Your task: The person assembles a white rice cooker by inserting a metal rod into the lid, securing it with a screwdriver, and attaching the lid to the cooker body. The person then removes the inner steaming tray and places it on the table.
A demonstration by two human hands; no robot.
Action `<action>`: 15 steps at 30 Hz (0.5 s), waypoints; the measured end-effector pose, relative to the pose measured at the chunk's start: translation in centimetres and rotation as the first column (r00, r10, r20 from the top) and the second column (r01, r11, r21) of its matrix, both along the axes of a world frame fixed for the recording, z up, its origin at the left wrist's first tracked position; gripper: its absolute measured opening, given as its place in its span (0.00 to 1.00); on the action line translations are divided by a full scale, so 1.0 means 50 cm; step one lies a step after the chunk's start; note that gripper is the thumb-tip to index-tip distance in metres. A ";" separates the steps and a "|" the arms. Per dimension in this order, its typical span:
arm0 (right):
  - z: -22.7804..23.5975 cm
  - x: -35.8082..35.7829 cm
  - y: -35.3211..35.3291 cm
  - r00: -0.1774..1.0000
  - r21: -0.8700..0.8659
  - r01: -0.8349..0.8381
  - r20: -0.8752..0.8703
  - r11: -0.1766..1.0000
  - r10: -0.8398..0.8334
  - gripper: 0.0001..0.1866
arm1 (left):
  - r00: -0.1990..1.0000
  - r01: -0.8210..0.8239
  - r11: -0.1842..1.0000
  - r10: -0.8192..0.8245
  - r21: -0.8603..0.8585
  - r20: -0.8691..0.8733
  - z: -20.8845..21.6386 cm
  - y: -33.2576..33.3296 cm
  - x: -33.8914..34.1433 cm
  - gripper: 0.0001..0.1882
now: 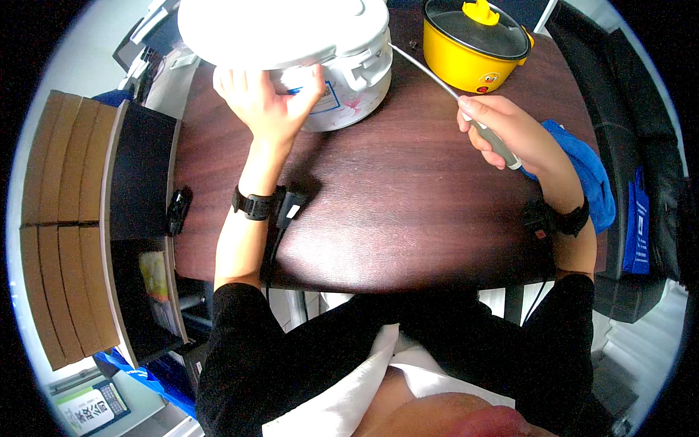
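Note:
A white rice cooker (357, 102) with a rounded lid and faint pink flower print stands at the far left of the table, cut off by the upper edge. My left hand (269, 102) lies against its near side, fingers spread under the lid's rim and thumb pointing up. In my right hand (502, 127), fingers wrapped round its grey-and-white handle, is a screwdriver (429, 75). Its long thin metal shaft points up and left, the tip at the cooker's right side. Whether the tip touches the cooker, I cannot tell.
A yellow pot (455, 58) with a dark lid stands at the far right. Behind my right wrist lies a blue cloth (582, 171). Brown boxes (69, 218) and a dark shelf (142, 167) flank the brown table (378, 226) on the left, a black sofa (619, 146) on the right.

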State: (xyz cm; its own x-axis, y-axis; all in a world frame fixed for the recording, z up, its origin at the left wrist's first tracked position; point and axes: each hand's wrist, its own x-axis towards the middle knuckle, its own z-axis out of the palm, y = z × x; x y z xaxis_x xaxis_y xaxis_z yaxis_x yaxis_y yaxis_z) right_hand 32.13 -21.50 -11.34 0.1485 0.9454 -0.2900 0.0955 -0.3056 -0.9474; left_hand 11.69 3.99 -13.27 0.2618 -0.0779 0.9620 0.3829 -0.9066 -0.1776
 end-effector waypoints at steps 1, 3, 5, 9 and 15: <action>-0.002 -0.002 0.002 0.999 -0.013 -0.002 -0.053 1.000 0.001 0.20 | 1.000 -0.002 1.000 0.002 0.005 0.000 0.000 0.000 -0.001 0.32; -0.007 -0.003 0.003 0.992 -0.033 -0.011 -0.125 0.999 0.007 0.20 | 1.000 -0.005 1.000 0.005 0.014 -0.001 -0.001 -0.001 -0.003 0.32; -0.008 -0.003 0.001 0.987 -0.051 -0.026 -0.163 0.998 0.017 0.20 | 1.000 -0.001 1.000 0.000 0.021 0.007 0.001 0.000 -0.002 0.32; -0.015 -0.009 0.006 0.993 -0.045 -0.032 -0.115 0.998 0.027 0.20 | 1.000 -0.013 0.999 0.013 0.034 0.006 -0.001 0.004 -0.002 0.32; -0.016 -0.006 0.008 0.993 -0.015 -0.047 -0.109 0.999 0.045 0.20 | 1.000 -0.009 1.000 0.009 0.019 0.000 -0.004 0.003 -0.003 0.33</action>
